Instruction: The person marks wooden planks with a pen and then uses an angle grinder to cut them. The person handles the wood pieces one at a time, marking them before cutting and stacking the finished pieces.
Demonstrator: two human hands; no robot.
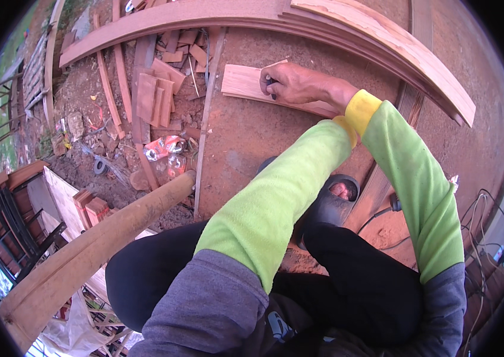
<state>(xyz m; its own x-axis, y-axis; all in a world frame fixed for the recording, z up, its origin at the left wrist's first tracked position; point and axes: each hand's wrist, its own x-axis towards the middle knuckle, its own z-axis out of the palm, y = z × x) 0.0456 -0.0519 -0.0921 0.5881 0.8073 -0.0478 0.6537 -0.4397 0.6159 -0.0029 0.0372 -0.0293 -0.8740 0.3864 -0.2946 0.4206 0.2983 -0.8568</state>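
My right hand (pixel 292 82) reaches leftward across a short light-brown plank (pixel 241 81) on the ground. Its fingers are closed around a small dark pen-like thing (pixel 271 88), mostly covered by the hand. The plank runs under the hand toward my right wrist. My left arm (pixel 282 184) stretches forward in a green sleeve, its yellow cuff meeting the right cuff. The left hand itself is hidden behind the right wrist, so its fingers do not show.
Long planks (pixel 252 16) lie stacked across the far side. Offcuts (pixel 155 98) and crumpled plastic bottles (pixel 166 147) litter the ground at left. A thick round pole (pixel 103 250) slants in at lower left. Loose cables (pixel 483 238) lie at right, near my shoes (pixel 326 205).
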